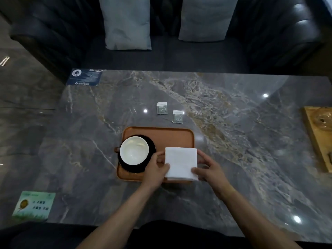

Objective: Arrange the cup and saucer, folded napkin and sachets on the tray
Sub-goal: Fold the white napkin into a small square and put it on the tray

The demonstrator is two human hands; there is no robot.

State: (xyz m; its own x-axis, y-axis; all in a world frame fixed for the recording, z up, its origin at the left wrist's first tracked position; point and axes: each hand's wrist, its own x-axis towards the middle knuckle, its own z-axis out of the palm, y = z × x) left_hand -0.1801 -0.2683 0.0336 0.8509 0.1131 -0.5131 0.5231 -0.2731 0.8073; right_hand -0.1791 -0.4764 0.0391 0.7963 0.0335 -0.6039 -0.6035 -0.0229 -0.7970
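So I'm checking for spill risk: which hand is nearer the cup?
Left. The left hand sits just right of the cup; the right hand is beyond the napkin.

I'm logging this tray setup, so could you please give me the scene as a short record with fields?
surface: grey marble table
tray: orange tray, near the table's front middle
cup and saucer: white cup on a black saucer, on the tray's left side
napkin: folded white napkin over the tray's right front corner
left hand: left hand pinches the napkin's left edge
right hand: right hand pinches its right edge
sachets: two sachets on the table beyond the tray, not yet on it
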